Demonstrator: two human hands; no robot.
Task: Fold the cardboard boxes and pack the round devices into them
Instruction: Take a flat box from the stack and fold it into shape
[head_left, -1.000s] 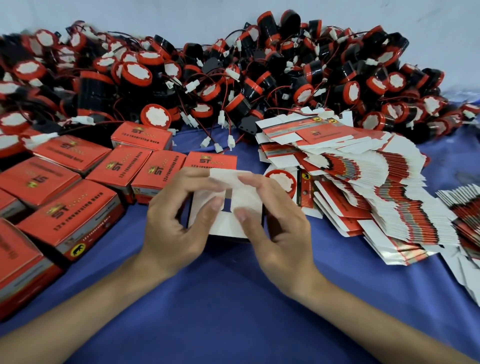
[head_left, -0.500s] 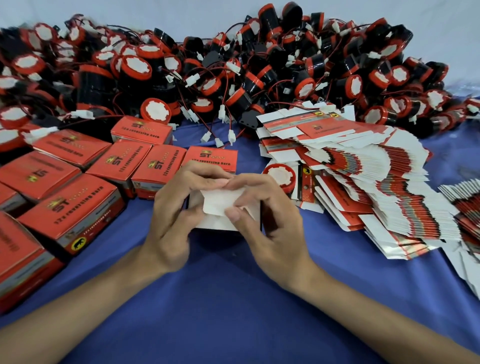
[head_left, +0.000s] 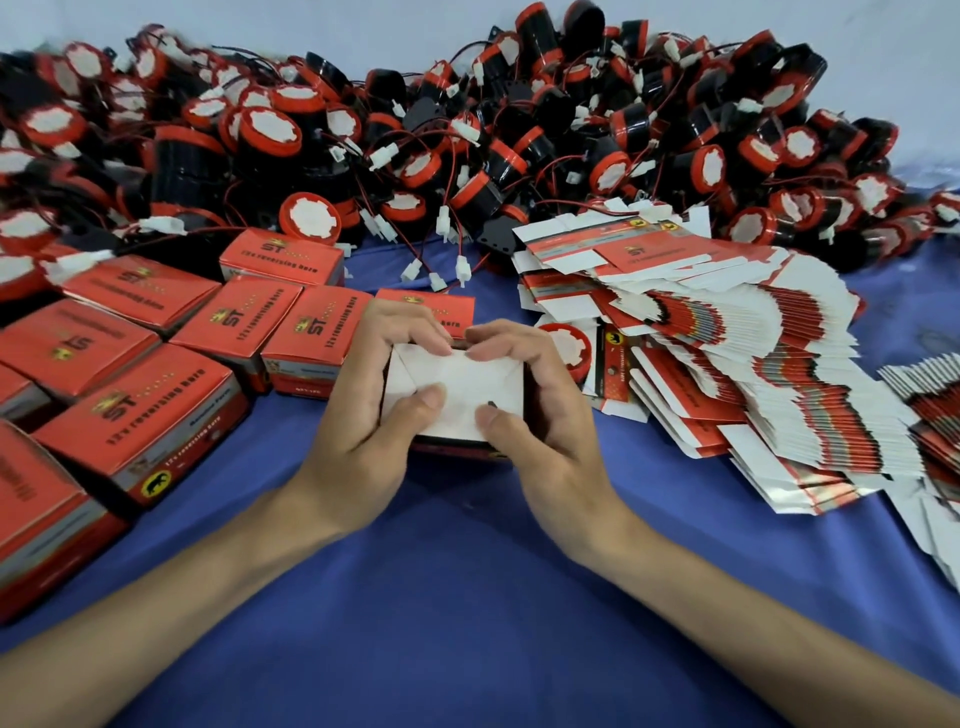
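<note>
A blue cloth (head_left: 467, 597) is spread over the table, and both bare forearms are stretched across it towards the middle. There a small cardboard box (head_left: 462, 384) is gripped between the left hand (head_left: 358, 431) and the right hand (head_left: 556, 441), just above the cloth. Its white inner flaps are turned up towards the camera and lie folded in over the opening. They are pressed down by both thumbs from the near side, while the curled fingers of each hand are hooked over the far edge. What is inside the box cannot be told.

To the left, closed red boxes (head_left: 140, 415) are set out in rows. On their tops "ST" is printed in black beneath a small gold emblem, with "12v reversing horn" beside it. A black animal on a yellow disc (head_left: 156, 483) is shown on the side of the nearest one; the smaller print cannot be read.

Just beyond the right hand a single round device (head_left: 566, 348) is seen, red-rimmed with a white face. To the right, unfolded box blanks (head_left: 753, 364), red and white, are fanned out in a slumped stack.

Farther back, a large heap of round devices (head_left: 467, 130), black and red, is piled against the pale wall (head_left: 260, 21), with thin wires and white plugs (head_left: 441, 223) tangled through it.
</note>
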